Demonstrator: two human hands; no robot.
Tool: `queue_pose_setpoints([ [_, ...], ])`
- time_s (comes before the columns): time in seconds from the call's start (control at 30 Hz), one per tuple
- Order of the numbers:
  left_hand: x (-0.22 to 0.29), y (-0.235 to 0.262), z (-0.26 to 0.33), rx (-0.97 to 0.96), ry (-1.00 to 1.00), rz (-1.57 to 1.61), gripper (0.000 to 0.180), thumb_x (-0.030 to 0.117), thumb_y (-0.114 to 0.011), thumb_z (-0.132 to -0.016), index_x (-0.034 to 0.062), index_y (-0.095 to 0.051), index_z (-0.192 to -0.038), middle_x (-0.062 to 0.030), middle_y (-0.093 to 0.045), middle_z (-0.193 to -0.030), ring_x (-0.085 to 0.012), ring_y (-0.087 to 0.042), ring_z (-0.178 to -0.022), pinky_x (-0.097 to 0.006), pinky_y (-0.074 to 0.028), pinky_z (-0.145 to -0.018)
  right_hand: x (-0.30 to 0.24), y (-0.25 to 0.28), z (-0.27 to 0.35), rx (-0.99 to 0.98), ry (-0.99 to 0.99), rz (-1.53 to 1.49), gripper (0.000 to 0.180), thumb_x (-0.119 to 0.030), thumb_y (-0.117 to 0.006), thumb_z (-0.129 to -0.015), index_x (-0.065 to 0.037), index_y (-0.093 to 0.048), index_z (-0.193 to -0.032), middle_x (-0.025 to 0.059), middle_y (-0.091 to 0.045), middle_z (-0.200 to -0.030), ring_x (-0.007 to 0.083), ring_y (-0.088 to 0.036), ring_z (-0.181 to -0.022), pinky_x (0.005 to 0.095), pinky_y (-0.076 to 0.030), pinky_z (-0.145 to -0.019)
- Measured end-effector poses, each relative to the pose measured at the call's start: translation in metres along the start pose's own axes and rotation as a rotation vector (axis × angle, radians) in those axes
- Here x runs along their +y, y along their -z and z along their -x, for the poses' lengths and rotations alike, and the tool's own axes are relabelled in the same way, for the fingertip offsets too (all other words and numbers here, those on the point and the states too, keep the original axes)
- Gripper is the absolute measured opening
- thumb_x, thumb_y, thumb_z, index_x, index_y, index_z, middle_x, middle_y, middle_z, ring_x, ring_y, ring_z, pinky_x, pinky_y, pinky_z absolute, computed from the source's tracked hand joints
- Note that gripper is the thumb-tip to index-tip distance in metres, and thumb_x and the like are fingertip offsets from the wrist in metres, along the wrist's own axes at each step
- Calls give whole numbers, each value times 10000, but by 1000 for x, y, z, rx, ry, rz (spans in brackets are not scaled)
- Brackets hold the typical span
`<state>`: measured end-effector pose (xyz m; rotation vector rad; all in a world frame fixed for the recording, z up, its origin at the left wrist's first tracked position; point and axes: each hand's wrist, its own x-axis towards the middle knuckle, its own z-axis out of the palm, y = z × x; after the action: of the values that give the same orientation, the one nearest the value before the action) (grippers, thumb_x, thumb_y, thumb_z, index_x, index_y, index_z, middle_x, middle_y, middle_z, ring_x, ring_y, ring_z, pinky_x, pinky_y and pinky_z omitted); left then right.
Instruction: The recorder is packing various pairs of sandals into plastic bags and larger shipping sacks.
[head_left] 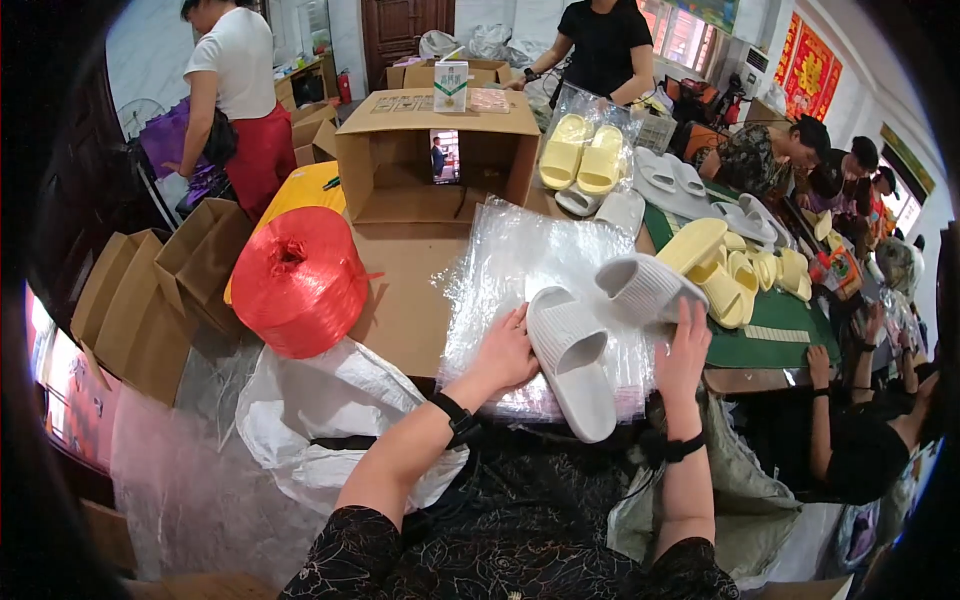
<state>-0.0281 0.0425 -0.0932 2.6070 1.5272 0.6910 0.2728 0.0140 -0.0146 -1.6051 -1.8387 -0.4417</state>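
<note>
Two light grey slippers are in front of me over a stack of clear plastic bags (pixel 490 290). My left hand (pixel 508 352) grips the side of the left grey slipper (pixel 573 370), whose far end points away from me and whose near end reaches past the stack's front edge. My right hand (pixel 684 345) has its fingers on the right end of the other grey slipper (pixel 645 288), which lies turned sideways. Parts of both hands' grips are hidden by the slippers.
A big red twine roll (pixel 300 282) and an open cardboard box (pixel 437 205) holding a phone (pixel 446 157) stand beyond. Yellow slippers (pixel 735 285) lie on a green mat (pixel 780 338) at right. A bagged yellow pair (pixel 582 155) lies farther back. Other people work around the table.
</note>
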Motion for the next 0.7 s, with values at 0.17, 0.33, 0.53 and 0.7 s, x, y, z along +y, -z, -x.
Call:
queue_pose_setpoints([
  [0.17, -6, 0, 2, -20, -19, -32, 598, 402, -530, -875, 21, -544, -1337, -227, -480, -1428, -378, -317, -1419, -469, -247, -1175, 52, -31, -37, 73, 6, 19, 719, -143, -752, -719, -83, -485, -1383, 213, -497, -1349, 410, -478, -1171, 492, -405, -1000],
  [0.33, -3, -1, 1, -13, -26, -26, 572, 377, -531, -873, -12, -581, -1289, -219, -492, -1423, -366, -335, -1414, -444, -228, -1186, 70, -73, -54, -237, 79, -277, 440, -276, -783, -695, -24, -675, -1038, 193, -643, -1040, 380, -581, -1038, 454, -455, -915],
  [0.53, -3, -2, -1, 15, -43, -33, 592, 395, -520, -882, 0, -556, -1321, -207, -470, -1447, -352, -324, -1424, -432, -230, -1186, 38, -100, -58, -196, 30, -254, 310, -292, -717, -787, -4, -670, -892, 181, -619, -928, 372, -592, -934, 460, -483, -809],
  [0.7, -1, 4, -2, 25, -49, 22, 588, 380, -539, -878, 8, -551, -1333, -206, -477, -1440, -358, -333, -1417, -433, -239, -1180, -4, -68, -55, -384, 41, -145, 286, -196, -629, -855, 24, -612, -1037, 202, -611, -953, 371, -596, -947, 455, -491, -809],
])
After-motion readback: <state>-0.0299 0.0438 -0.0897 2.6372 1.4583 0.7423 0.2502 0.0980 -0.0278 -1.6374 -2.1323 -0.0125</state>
